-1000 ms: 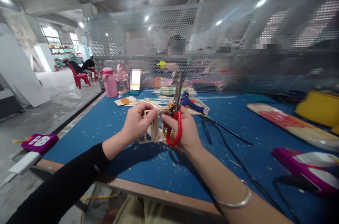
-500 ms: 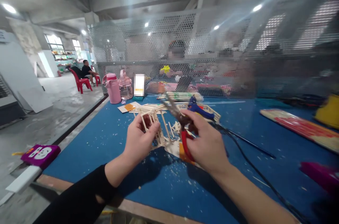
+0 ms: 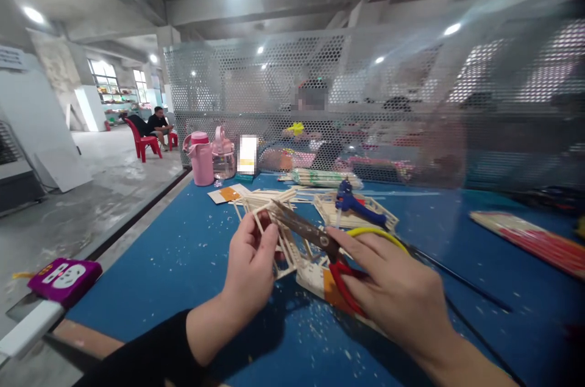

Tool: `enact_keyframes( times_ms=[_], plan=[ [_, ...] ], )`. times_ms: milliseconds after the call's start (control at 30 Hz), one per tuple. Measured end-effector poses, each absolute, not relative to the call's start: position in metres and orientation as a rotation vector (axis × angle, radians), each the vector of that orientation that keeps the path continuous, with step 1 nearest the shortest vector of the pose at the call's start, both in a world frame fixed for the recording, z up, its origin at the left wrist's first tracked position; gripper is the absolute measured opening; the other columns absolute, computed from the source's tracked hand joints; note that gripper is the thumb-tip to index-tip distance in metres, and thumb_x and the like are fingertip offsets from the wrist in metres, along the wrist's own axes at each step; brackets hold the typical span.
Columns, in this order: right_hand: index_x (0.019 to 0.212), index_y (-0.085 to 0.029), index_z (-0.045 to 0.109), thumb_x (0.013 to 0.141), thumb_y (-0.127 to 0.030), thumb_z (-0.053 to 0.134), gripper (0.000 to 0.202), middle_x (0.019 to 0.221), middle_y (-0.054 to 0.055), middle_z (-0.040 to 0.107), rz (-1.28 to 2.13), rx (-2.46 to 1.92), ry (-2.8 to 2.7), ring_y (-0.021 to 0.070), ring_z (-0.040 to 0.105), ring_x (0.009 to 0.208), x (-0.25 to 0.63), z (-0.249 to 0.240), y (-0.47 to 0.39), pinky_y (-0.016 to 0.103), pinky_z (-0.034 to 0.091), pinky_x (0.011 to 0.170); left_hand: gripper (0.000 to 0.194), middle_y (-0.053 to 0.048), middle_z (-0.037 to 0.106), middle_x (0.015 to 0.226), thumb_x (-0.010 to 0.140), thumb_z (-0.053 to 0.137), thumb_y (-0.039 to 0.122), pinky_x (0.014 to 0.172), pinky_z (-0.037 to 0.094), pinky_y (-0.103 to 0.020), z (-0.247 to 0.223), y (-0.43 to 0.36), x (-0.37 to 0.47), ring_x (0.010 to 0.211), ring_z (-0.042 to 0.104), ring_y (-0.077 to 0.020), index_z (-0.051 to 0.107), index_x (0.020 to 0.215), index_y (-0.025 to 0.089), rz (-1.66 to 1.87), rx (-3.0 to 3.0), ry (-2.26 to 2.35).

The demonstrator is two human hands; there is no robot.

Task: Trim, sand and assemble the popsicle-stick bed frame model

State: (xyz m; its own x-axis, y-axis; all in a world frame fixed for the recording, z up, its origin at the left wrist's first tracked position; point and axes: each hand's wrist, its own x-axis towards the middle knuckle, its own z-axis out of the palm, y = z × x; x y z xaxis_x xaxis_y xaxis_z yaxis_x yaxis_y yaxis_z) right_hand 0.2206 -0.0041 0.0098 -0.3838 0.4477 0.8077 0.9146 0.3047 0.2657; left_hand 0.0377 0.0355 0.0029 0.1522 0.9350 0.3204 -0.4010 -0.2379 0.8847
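My left hand point(image 3: 249, 265) is closed around a small frame of pale wooden sticks point(image 3: 287, 262), tilted above the table. In my right hand point(image 3: 393, 280) is a pair of scissors point(image 3: 315, 234) with red and yellow handles. The blades point left and their tips are at the upper edge of the stick frame; whether they touch it I cannot tell. Beneath and beyond the hands lie loose wooden sticks point(image 3: 269, 197) and a card with an orange patch point(image 3: 336, 292). Behind my right hand a blue glue gun point(image 3: 359, 207) rests on another stick frame point(image 3: 325, 211).
A pink jug point(image 3: 201, 161), a clear pink bottle point(image 3: 223, 158) and a phone point(image 3: 247, 155) stand at the back left. Bundled sticks point(image 3: 324, 178) lie before a perforated metal screen point(image 3: 274, 88). A black cable crosses the right side. A purple power strip point(image 3: 66, 280) sits at the left edge.
My right hand has turned the scissors, bringing the blades from pointing up and away to pointing left at the stick frame. The left hand keeps its hold; the camera view has shifted slightly.
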Motion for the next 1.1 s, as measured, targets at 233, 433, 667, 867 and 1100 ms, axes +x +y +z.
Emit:
enact_keyframes(
  times_ms=[233,433,667,867,1100],
  plan=[
    [0.109,-0.013,0.064,0.08,-0.015,0.049,0.033,0.083,0.009,0.068,-1.11,-1.181,-2.018,0.0198,0.064,0.071,0.23,0.011,0.003,0.028,0.045,0.056,0.034,-0.001,0.054,0.085,0.083,0.057,0.036,0.052,0.05,-0.02,0.003,0.035,0.038,0.066,0.052,-0.0103,0.049,0.113,0.021,1.405,1.138,0.624],
    [0.111,-0.017,0.063,0.079,-0.014,0.05,0.035,0.083,0.006,0.069,-1.098,-1.225,-1.98,0.019,0.064,0.072,0.232,0.005,0.001,0.027,0.046,0.057,0.035,-0.002,0.054,0.084,0.084,0.056,0.033,0.05,0.051,-0.019,0.004,0.032,0.039,0.063,0.052,-0.0095,0.049,0.115,0.02,1.419,1.144,0.628],
    [0.107,-0.015,0.065,0.08,-0.013,0.05,0.031,0.083,0.006,0.068,-1.101,-1.234,-1.938,0.0162,0.064,0.072,0.231,-0.001,-0.003,0.025,0.045,0.061,0.028,-0.001,0.054,0.085,0.085,0.054,0.029,0.049,0.051,-0.018,0.004,0.032,0.038,0.063,0.052,-0.0095,0.051,0.111,0.019,1.423,1.176,0.644],
    [0.105,-0.014,0.067,0.084,-0.016,0.046,0.029,0.081,0.005,0.068,-1.089,-1.23,-1.911,0.0153,0.063,0.07,0.231,-0.005,-0.008,0.024,0.044,0.059,0.041,-0.002,0.055,0.087,0.084,0.057,0.027,0.052,0.052,-0.019,0.002,0.031,0.039,0.066,0.053,-0.0103,0.048,0.123,0.021,1.431,1.179,0.669],
    [0.105,-0.013,0.067,0.083,-0.013,0.048,0.029,0.079,0.005,0.067,-1.043,-1.221,-1.878,0.0153,0.062,0.069,0.23,-0.005,-0.012,0.024,0.044,0.062,0.034,-0.001,0.054,0.086,0.083,0.058,0.028,0.048,0.05,-0.018,0.003,0.03,0.036,0.064,0.053,-0.0094,0.053,0.116,0.022,1.39,1.17,0.645]
  ],
)
